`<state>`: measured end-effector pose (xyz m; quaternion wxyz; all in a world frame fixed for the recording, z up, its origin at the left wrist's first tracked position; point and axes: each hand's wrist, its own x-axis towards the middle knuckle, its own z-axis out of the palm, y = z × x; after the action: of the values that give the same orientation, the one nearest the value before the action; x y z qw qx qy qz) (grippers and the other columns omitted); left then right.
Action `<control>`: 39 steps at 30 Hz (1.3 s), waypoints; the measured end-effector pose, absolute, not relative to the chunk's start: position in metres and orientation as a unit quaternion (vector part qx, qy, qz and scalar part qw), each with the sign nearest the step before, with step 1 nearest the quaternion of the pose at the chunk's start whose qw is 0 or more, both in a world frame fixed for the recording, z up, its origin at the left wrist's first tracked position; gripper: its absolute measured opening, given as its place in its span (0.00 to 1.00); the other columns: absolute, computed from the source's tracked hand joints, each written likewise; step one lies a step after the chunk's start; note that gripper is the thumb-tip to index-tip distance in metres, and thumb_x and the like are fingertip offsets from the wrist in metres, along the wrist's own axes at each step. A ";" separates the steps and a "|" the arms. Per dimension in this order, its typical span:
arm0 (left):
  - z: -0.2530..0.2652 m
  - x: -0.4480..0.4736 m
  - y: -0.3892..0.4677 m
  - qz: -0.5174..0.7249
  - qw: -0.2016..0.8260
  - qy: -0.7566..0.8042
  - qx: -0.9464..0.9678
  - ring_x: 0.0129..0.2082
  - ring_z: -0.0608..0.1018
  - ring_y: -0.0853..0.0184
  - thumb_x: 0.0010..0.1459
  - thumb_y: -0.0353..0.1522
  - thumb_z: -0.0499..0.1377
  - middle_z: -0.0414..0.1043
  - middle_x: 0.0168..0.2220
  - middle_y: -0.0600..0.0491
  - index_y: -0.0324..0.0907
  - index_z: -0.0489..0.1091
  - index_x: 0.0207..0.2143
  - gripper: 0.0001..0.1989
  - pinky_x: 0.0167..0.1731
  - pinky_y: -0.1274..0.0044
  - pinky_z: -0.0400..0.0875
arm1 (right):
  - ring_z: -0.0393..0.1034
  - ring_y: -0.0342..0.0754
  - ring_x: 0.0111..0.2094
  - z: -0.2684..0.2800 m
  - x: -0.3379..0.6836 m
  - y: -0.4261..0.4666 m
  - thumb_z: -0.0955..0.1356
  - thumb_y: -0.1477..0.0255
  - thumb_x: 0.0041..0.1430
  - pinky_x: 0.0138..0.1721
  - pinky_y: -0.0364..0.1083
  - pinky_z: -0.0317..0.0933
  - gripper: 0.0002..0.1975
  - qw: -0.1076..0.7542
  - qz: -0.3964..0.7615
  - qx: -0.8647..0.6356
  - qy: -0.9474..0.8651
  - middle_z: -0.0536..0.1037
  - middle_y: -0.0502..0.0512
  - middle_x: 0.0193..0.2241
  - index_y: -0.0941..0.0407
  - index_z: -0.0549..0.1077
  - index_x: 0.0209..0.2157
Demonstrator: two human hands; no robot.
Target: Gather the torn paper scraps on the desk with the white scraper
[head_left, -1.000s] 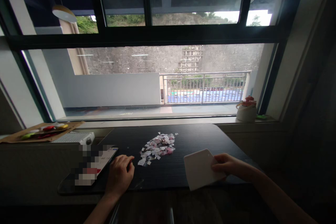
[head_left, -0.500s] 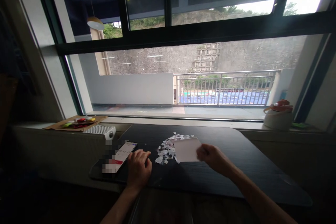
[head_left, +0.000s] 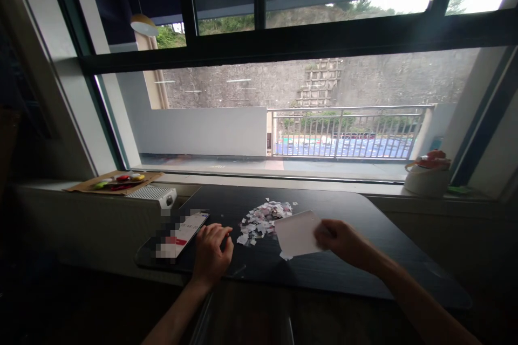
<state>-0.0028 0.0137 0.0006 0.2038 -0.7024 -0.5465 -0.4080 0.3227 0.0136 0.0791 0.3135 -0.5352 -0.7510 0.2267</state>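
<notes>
My right hand (head_left: 343,242) grips the right edge of a thin, pale card (head_left: 297,234) with rounded corners, held tilted over the dark table (head_left: 343,207). Left of the card lies a loose pile of torn paper scraps (head_left: 263,221), mostly white, with some pinkish pieces. One white scrap (head_left: 286,255) shows just under the card's lower edge, apart from the pile. On the table's left side rests my left hand (head_left: 212,253), empty, its fingers loosely bent and the thumb apart. Close beside it is a phone (head_left: 188,232) with a lit screen, partly blurred out.
Behind the table runs a window sill with a white lidded jug (head_left: 428,175) at the right. At the left, brown paper (head_left: 87,183) carries several colourful items, near a white ribbed radiator (head_left: 149,194). The table's near edge passes just below my left hand.
My right hand has moved the card right and toward me, away from the pile. A scrap now shows below the card. My left hand stays by the phone; the view has shifted slightly.
</notes>
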 end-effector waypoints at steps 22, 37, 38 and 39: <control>0.002 -0.007 0.015 -0.399 0.201 -0.543 -0.711 0.40 0.73 0.59 0.52 0.30 0.52 0.75 0.32 0.51 0.43 0.71 0.34 0.09 0.44 0.65 0.63 | 0.60 0.39 0.19 0.056 0.359 0.022 0.70 0.65 0.39 0.21 0.41 0.53 0.11 0.373 0.434 -0.523 -0.632 0.70 0.46 0.17 0.59 0.71 0.23; 0.002 -0.006 0.015 -0.389 0.209 -0.538 -0.718 0.41 0.72 0.58 0.53 0.30 0.52 0.74 0.32 0.51 0.42 0.71 0.35 0.09 0.44 0.65 0.62 | 0.57 0.39 0.18 0.070 0.374 0.005 0.69 0.69 0.40 0.20 0.41 0.50 0.08 0.300 0.447 -0.530 -0.655 0.66 0.45 0.16 0.60 0.70 0.21; 0.002 -0.006 0.015 -0.389 0.207 -0.539 -0.718 0.41 0.72 0.58 0.52 0.30 0.52 0.74 0.32 0.51 0.42 0.71 0.35 0.09 0.45 0.65 0.62 | 0.57 0.39 0.18 0.072 0.380 0.003 0.70 0.68 0.39 0.21 0.41 0.51 0.09 0.301 0.449 -0.535 -0.650 0.67 0.45 0.16 0.60 0.71 0.22; 0.002 -0.006 0.015 -0.388 0.205 -0.540 -0.719 0.41 0.72 0.59 0.52 0.30 0.52 0.74 0.32 0.51 0.42 0.71 0.34 0.09 0.45 0.65 0.62 | 0.58 0.40 0.19 0.074 0.382 0.002 0.70 0.67 0.39 0.21 0.41 0.51 0.10 0.309 0.449 -0.537 -0.644 0.68 0.46 0.17 0.60 0.71 0.22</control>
<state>-0.0060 0.0147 0.0020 0.2055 -0.7186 -0.5396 -0.3876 0.3820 0.0018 0.0738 0.3091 -0.5369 -0.6441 0.4487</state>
